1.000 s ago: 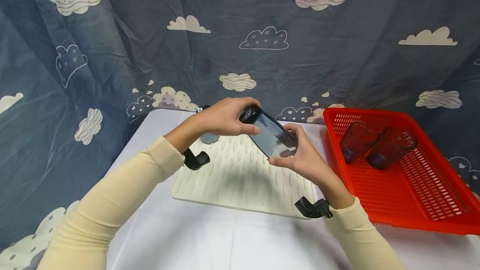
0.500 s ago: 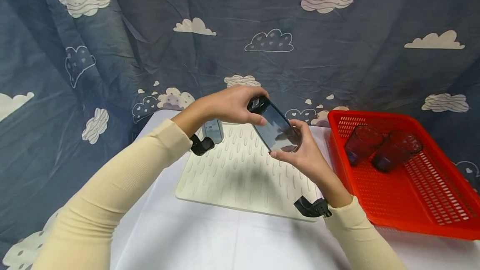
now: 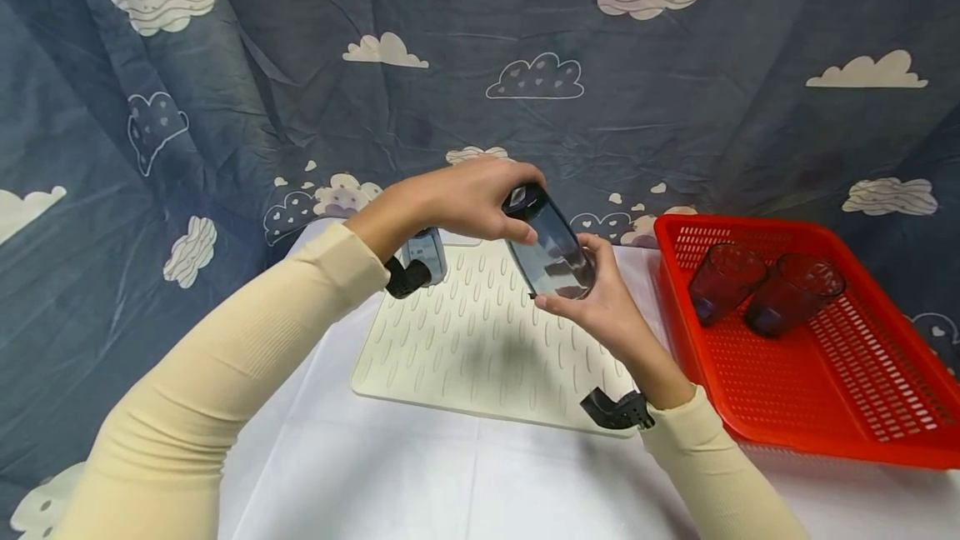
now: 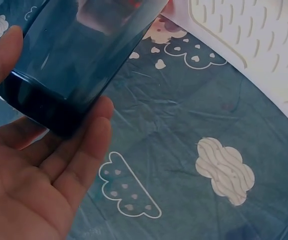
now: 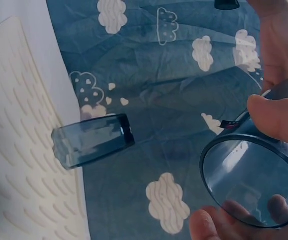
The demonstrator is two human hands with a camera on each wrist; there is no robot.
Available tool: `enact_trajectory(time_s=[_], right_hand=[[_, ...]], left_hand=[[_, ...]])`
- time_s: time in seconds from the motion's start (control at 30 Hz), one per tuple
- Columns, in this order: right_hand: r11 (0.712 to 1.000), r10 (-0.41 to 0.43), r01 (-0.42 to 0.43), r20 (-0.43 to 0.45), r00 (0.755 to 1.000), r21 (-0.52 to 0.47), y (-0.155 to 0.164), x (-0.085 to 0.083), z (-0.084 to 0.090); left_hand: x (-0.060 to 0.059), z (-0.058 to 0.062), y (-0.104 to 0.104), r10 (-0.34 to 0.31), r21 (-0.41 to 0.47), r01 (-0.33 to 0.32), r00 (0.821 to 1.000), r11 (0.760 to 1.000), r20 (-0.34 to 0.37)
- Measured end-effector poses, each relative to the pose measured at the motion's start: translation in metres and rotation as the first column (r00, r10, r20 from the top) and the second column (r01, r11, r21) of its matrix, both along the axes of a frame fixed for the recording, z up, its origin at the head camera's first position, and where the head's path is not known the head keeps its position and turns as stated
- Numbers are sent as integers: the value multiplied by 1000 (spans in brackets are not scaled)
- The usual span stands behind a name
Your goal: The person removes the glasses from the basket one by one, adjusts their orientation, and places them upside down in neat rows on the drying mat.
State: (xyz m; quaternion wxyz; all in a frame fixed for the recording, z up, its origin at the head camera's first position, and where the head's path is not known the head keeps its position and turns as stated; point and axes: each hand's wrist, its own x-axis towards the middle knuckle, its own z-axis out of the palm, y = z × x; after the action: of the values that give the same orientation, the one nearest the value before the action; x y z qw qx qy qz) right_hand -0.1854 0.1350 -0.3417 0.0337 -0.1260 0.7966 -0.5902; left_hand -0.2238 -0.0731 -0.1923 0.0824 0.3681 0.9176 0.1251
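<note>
A dark blue tumbler [image 3: 551, 248] hangs tilted above the cream drying mat [image 3: 465, 348], base up and open rim toward me. My left hand [image 3: 517, 219] grips its base end from above; the left wrist view shows thumb and fingers [image 4: 91, 140] curled round the thick base [image 4: 49, 100]. My right hand [image 3: 572, 294] pinches the rim end from below. In the right wrist view the round rim [image 5: 253, 185] sits between thumb [image 5: 273, 117] and a finger. A second blue tumbler [image 3: 425, 255] stands upside down at the mat's far left corner.
A red slotted basket [image 3: 840, 390] at the right holds two purple tumblers [image 3: 723, 282] [image 3: 795, 292] lying on their sides. The mat lies on a white table [image 3: 375, 473]. A blue cloud-print cloth [image 3: 675, 90] hangs close behind.
Both hands have lifted the blue tumbler slightly and turned it steeper, base higher. The second tumbler on the mat, partly hidden by the left arm before, now shows.
</note>
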Motion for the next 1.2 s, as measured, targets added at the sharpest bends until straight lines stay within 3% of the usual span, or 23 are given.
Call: enact_trajectory(time_s=[0.57, 0.77, 0.97, 1.2], right_hand=[[997, 52, -52, -3, 999, 49, 21, 5, -2], [992, 44, -39, -41, 998, 123, 33, 9, 0], [978, 55, -35, -93, 994, 205, 44, 14, 2], [930, 111, -62, -117, 987, 362, 56, 25, 1]], left_hand=[[1, 5, 4, 34, -142, -43, 997, 989, -70], [-6, -6, -2, 34, -169, -48, 996, 984, -87], [-11, -19, -8, 84, -223, -94, 995, 970, -55], [-21, -36, -14, 140, -245, -137, 990, 960, -5]])
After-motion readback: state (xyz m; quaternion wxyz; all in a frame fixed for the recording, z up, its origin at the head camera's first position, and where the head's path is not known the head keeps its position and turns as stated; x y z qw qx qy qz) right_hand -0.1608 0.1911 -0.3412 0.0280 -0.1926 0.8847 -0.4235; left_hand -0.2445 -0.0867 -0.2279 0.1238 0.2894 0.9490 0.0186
